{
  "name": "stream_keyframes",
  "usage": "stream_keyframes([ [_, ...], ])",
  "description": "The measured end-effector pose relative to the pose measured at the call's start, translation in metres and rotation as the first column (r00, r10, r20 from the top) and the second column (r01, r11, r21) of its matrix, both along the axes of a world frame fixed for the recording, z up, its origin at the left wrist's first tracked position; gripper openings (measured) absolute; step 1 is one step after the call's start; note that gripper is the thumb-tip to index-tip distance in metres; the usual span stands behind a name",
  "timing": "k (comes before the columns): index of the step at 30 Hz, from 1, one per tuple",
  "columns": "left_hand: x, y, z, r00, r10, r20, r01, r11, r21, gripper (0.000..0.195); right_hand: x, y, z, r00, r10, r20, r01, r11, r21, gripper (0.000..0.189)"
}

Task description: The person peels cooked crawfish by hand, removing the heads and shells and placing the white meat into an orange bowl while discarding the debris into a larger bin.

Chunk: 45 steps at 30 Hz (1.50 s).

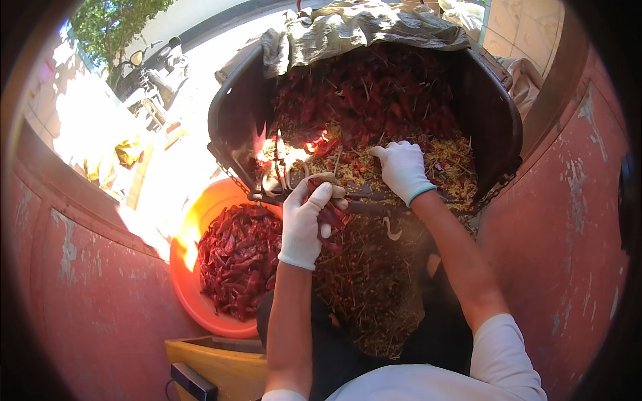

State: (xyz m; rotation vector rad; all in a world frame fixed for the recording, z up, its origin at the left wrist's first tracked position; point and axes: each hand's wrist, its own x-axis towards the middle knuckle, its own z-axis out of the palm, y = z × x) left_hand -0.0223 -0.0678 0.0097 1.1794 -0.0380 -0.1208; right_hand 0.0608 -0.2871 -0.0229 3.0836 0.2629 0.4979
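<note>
My left hand, in a white knit glove, is closed around several dried red chili peppers just in front of the dark bin's near edge. Inside the dark bin, my gloved right hand reaches down to the yellow seeds and chili bits; its fingertips are partly hidden, so a hold cannot be told. Scissors lie at the bin's front left. Behind the hands is a heap of dried red chilies. An orange basin at the left holds more dried chilies.
A woven cloth drapes over the bin's far rim. Chains hang at its sides. Stems and chili scraps cover the ground between my legs. A wooden drawer or box stands at the lower left, near a red painted panel.
</note>
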Motion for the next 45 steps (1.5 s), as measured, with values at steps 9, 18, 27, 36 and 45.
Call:
stream_keyframes([
  [9, 0.002, -0.014, 0.001, 0.999, 0.034, -0.025, -0.031, 0.994, 0.107, 0.022, -0.013, -0.015, -0.009, 0.992, 0.04, 0.121, -0.071, 0.964, 0.256, 0.012],
  [18, 0.003, -0.023, 0.0, 0.998, 0.043, -0.046, -0.034, 0.983, 0.182, 0.03, -0.046, 0.001, 0.027, 0.99, 0.074, 0.118, -0.139, 0.455, 0.879, 0.015],
  [27, 0.0, -0.038, -0.013, 0.977, 0.044, 0.209, -0.13, 0.9, 0.416, 0.042, -0.096, 0.027, 0.03, 0.963, 0.265, 0.057, -0.113, 0.204, 0.972, 0.012],
  [36, -0.01, -0.04, -0.015, 0.673, -0.02, 0.739, -0.654, 0.451, 0.608, 0.029, -0.101, 0.024, 0.044, 0.972, 0.23, 0.053, -0.114, 0.261, 0.959, 0.017],
  [45, -0.007, -0.042, -0.019, 0.69, -0.088, 0.718, -0.614, 0.453, 0.646, 0.044, -0.1, 0.021, 0.043, 0.974, 0.151, 0.17, -0.221, 0.464, 0.858, 0.013],
])
